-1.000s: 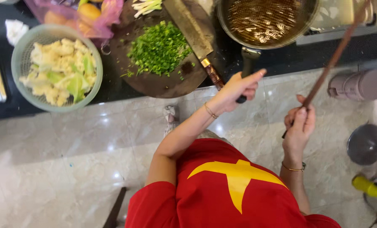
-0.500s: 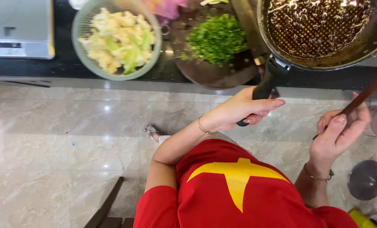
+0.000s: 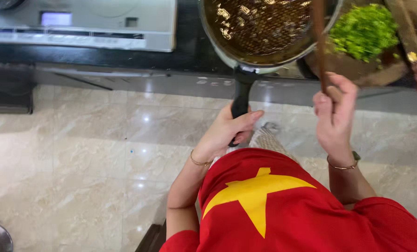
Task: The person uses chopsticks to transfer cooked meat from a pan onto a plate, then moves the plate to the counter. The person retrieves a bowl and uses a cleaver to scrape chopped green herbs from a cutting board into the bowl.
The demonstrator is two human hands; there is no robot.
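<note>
Pan (image 3: 264,32) sits at twelve o'clock from my chest, out over the dark counter (image 3: 190,51) edge, its black handle (image 3: 241,100) pointing back at me. My left hand (image 3: 227,133) is wrapped tight around that handle, thumb laid along the top. My right hand (image 3: 334,114), at two o'clock, is closed on a thin brown wooden stick (image 3: 319,42) that slants up across the pan's rim. Nearest me is my red shirt (image 3: 283,210) with its yellow star, and below it the glossy beige marble floor (image 3: 87,154). Inside, the pan is round and metal-walled, coated with dark, shiny brown bits. At one o'clock, touching the pan's right side, a round wooden board (image 3: 358,70) carries a heap of chopped greens (image 3: 365,30). At ten o'clock a flat silver-grey cooker (image 3: 87,28) lies on the counter, well clear of the pan.
</note>
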